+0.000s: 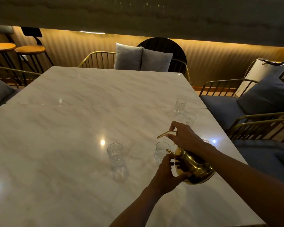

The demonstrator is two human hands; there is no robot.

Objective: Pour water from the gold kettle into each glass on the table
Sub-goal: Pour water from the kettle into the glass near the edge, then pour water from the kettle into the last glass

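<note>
marble table (82, 89) (warm, dim), wire chairs (95, 58)

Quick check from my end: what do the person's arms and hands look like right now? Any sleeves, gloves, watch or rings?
Both forearms are bare as far as the picture shows, with no sleeves in view. The left hand and the right hand are ungloved. No watch, bracelet or ring can be made out on either, though the light is dim and warm, so small items could be missed.
</note>
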